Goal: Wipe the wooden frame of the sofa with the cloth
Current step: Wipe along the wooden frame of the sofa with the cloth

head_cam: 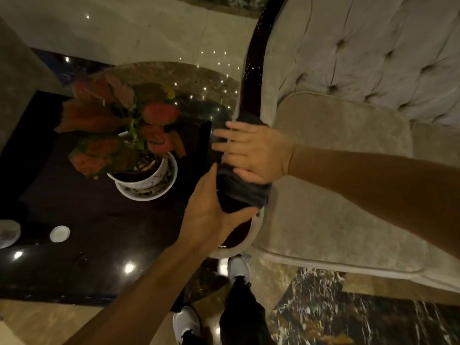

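Note:
A beige tufted sofa (348, 158) fills the right side. Its glossy dark wooden frame (251, 78) runs down the armrest from the top centre to a rounded end (236, 236). A dark grey cloth (242, 190) is draped over the frame at mid-armrest. My right hand (251, 151) lies flat on the cloth with its fingers spread, pressing it onto the frame. My left hand (211, 212) grips the cloth's lower part from the left side, beside the armrest's end.
A dark glossy side table (87, 232) stands left of the sofa with a potted plant of red leaves (124, 135) in a white pot, a small white lid (59, 234) and a white dish (7, 232). My white shoes (239, 268) stand on marble floor below.

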A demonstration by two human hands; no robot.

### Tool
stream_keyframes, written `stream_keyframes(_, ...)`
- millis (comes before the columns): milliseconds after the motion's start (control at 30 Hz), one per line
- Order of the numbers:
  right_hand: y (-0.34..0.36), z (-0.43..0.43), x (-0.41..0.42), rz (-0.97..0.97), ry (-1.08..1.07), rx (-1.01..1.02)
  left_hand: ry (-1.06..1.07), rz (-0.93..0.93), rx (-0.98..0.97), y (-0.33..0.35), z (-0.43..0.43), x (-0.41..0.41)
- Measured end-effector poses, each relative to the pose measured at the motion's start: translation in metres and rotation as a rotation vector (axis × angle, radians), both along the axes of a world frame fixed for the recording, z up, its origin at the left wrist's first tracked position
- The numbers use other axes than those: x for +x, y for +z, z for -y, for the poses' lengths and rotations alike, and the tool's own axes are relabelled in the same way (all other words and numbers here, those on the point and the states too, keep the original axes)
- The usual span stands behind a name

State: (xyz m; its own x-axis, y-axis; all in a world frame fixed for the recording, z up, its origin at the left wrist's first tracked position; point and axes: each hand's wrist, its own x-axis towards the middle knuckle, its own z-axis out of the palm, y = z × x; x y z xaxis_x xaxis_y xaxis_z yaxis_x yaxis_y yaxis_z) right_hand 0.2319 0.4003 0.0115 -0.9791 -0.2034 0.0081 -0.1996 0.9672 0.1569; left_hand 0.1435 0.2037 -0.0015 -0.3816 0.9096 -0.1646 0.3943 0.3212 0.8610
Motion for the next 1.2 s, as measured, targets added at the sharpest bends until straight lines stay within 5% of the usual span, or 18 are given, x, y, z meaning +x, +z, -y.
stream_keyframes(233, 0.010, -0.091, -0.036, -0.211, -0.007, -0.177, 0.204, 0.042, 0.029, 0.010, -0.112, 0.005)
stream_keyframes(433, 0.004, -0.209, -0.067, -0.290, -0.158, -0.367, 0.300, -0.254, -0.051, 0.013, -0.219, -0.007)
stream_keyframes(767, 0.053, -0.398, -0.097, -0.135, -0.444, 0.178, 0.165, -0.702, -0.240, 0.023, -0.355, -0.045)
stream_keyframes(967, 0.105, -0.496, -0.083, -0.214, -0.660, 0.181, 0.028, -0.665, -0.178, 0.026, -0.441, -0.063)
stream_keyframes(1200, 0.137, -0.580, 0.033, -0.043, -1.016, 0.148, 0.017, -0.679, -0.003, 0.067, -0.581, -0.052)
